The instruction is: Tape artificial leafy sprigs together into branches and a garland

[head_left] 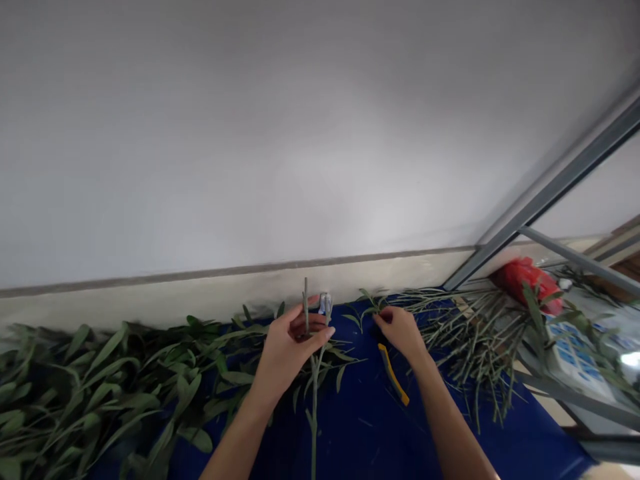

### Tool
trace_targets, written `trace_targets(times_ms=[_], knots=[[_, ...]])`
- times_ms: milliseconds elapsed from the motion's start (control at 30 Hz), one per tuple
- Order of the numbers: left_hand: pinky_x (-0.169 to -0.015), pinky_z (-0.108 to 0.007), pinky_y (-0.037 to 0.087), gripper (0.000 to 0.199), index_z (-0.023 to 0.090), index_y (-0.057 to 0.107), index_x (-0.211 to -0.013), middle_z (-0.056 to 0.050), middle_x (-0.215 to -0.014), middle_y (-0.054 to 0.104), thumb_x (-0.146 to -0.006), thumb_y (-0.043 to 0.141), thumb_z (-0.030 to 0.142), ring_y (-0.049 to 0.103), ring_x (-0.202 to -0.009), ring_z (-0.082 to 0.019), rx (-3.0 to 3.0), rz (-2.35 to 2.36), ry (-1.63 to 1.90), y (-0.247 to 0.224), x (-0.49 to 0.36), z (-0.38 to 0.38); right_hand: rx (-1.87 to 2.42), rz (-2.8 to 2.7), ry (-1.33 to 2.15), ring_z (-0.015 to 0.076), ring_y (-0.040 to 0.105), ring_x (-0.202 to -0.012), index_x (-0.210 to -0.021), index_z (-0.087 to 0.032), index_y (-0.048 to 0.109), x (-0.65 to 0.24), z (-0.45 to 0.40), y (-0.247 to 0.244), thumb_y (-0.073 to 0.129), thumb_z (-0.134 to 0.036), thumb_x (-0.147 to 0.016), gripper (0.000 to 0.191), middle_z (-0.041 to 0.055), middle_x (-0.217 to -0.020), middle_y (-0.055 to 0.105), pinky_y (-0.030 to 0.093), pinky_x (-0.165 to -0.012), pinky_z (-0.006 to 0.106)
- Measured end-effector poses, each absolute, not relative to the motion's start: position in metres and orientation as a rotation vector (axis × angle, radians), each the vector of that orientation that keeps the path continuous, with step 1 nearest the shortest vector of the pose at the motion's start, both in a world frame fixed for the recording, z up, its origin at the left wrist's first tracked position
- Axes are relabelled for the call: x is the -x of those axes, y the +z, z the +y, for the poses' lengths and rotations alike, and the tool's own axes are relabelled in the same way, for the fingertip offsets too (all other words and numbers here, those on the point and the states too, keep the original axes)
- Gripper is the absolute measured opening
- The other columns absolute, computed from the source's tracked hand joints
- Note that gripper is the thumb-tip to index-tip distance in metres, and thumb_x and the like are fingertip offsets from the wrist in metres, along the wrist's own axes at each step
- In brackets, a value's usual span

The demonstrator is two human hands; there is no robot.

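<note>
My left hand point(287, 343) is closed around a forked, bare stem point(315, 400) that stands nearly upright over the blue surface point(350, 433). Behind its fingers is a small shiny, silvery object point(325, 303); I cannot tell what it is. To the right, the thumb and fingers of my right hand point(401, 333) are pinched at the base of a small leafy sprig point(369, 307). Just below that hand lies a tool with a yellow handle point(393, 375); its other end is too dark to make out.
Leafy branches point(115, 387) are heaped at the left. Bare cut stems point(475, 340) lie piled at the right, by a grey metal frame point(495, 257). Beyond the frame are a red plastic bag point(525, 283) and a blue-and-white package point(575, 353). A pale wall point(300, 167) rises behind.
</note>
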State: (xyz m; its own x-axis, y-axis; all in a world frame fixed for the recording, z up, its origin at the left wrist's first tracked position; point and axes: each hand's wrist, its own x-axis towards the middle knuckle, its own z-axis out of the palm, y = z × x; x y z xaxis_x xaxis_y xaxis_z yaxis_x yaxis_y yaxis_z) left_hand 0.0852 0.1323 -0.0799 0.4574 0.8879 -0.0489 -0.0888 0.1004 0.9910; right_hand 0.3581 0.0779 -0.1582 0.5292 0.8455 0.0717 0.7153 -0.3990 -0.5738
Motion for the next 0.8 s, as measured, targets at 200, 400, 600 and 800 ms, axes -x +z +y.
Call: trace_targets(times_ms=[200, 400, 600, 800], knots=[[-0.087, -0.034, 0.058, 0.073, 0.018, 0.059, -0.139, -0.004, -0.094, 0.077, -0.074, 0.087, 0.036, 0.073, -0.093, -0.023, -1.308, 0.839, 0.765, -0.082, -0.092, 0.130, 2.226, -1.302, 0.411, 0.0310, 0.070, -0.092, -0.063, -0.020, 0.069, -0.323, 0.098, -0.165, 0.075, -0.027, -0.077, 0.016, 0.0134, -0.078, 0.075, 0.047, -0.076, 0.033], [-0.081, -0.031, 0.057, 0.070, 0.018, 0.062, -0.136, -0.004, -0.090, 0.077, -0.073, 0.086, 0.036, 0.072, -0.087, -0.022, -1.288, 0.888, 0.775, -0.072, -0.101, 0.119, 1.968, -1.246, 0.538, 0.0213, 0.068, -0.071, -0.072, -0.020, 0.067, -0.319, 0.083, -0.139, 0.063, -0.026, -0.087, 0.016, 0.0066, -0.071, 0.072, 0.048, -0.067, 0.029], [-0.076, -0.033, 0.057, 0.064, 0.018, 0.062, -0.132, -0.006, -0.091, 0.077, -0.075, 0.085, 0.037, 0.073, -0.084, -0.024, -1.288, 0.868, 0.701, -0.065, -0.104, 0.112, 1.585, -1.106, 0.648, 0.0171, 0.063, -0.063, -0.082, -0.019, 0.068, -0.321, 0.054, -0.093, 0.067, -0.053, -0.088, 0.034, 0.0016, -0.069, 0.068, 0.052, -0.061, 0.028], [-0.075, -0.029, 0.057, 0.058, 0.020, 0.062, -0.130, -0.006, -0.092, 0.077, -0.078, 0.085, 0.035, 0.073, -0.086, -0.022, -1.304, 0.775, 0.597, -0.067, -0.105, 0.105, 1.171, -0.732, 0.760, 0.0146, 0.062, -0.059, -0.095, -0.021, 0.066, -0.319, 0.045, -0.073, 0.091, -0.034, -0.069, 0.039, -0.0002, -0.072, 0.072, 0.052, -0.057, 0.027]])
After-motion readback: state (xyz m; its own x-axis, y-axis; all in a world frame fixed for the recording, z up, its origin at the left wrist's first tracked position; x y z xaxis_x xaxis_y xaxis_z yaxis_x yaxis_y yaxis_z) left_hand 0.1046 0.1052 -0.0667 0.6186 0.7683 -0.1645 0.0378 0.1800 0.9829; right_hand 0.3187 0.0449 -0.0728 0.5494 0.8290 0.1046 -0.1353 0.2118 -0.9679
